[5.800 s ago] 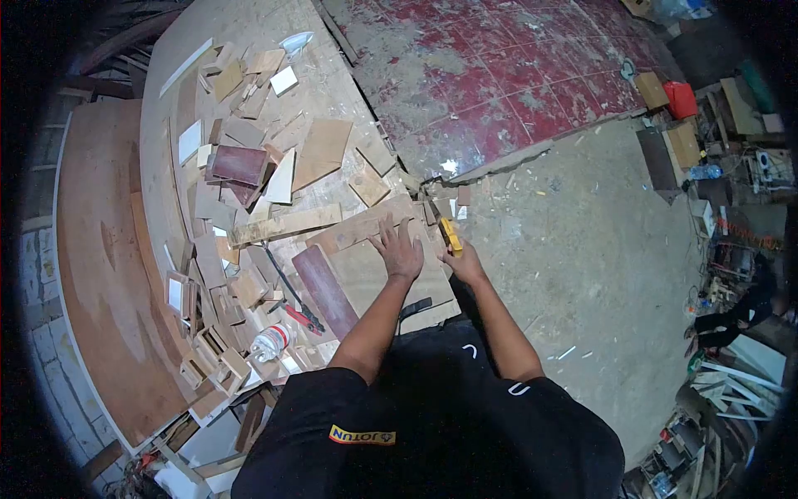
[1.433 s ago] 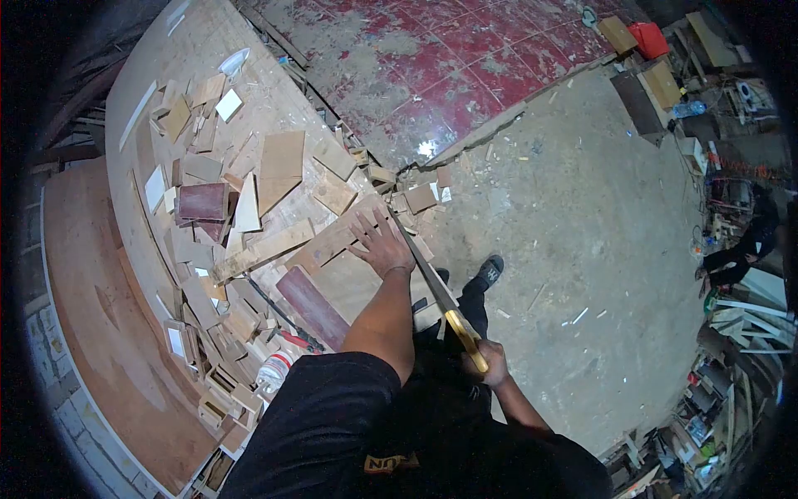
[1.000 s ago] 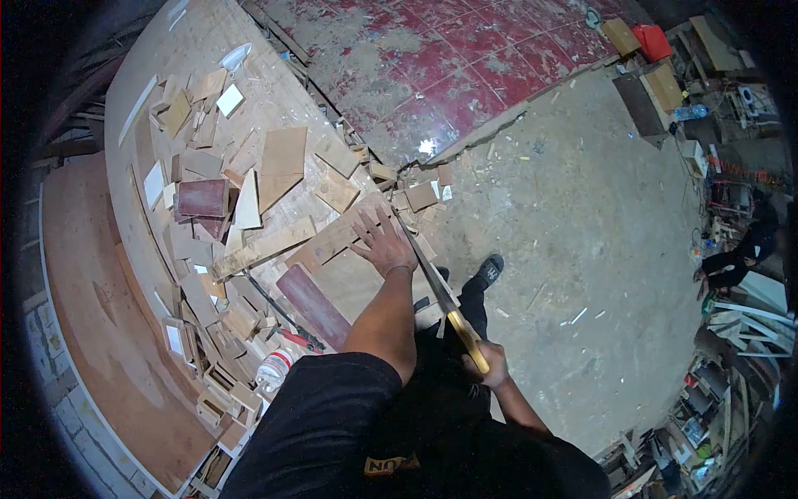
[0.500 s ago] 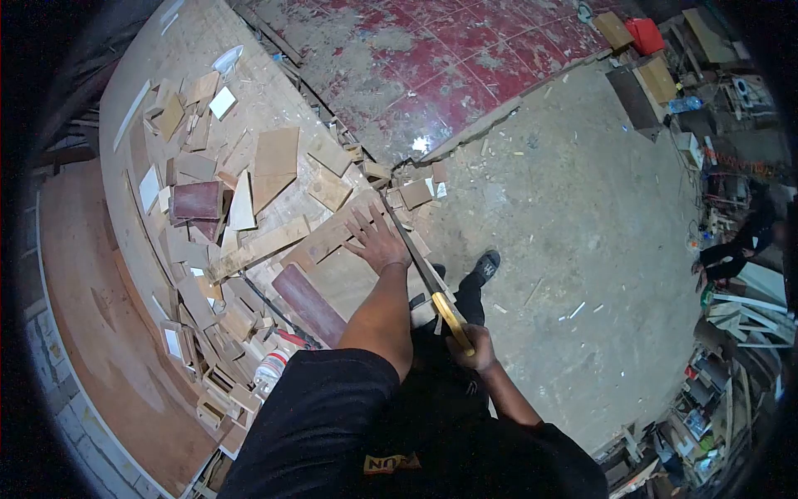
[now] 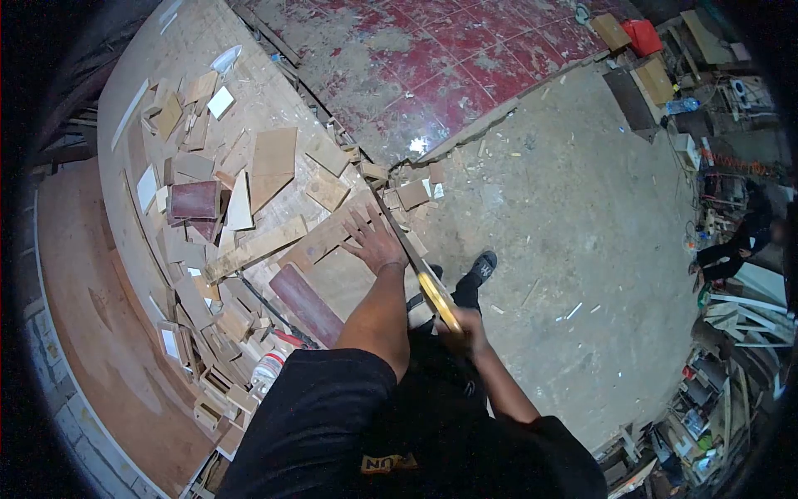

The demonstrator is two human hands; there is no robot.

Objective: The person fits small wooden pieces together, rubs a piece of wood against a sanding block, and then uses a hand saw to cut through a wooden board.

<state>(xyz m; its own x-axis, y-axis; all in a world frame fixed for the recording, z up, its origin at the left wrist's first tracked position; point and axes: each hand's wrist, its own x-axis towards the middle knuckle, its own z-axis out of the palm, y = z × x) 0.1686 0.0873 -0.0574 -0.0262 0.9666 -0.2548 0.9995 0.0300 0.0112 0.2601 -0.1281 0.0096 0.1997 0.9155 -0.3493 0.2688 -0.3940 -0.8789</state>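
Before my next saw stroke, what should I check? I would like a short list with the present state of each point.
1. Left hand spread on the plank: ok.
2. Right hand on the yellow handle: ok.
3. Left fingers well away from the blade: not ok, they are close beside it.
4. Blade on a marked line: cannot tell.
5. Bench free of loose wood pieces: not ok.
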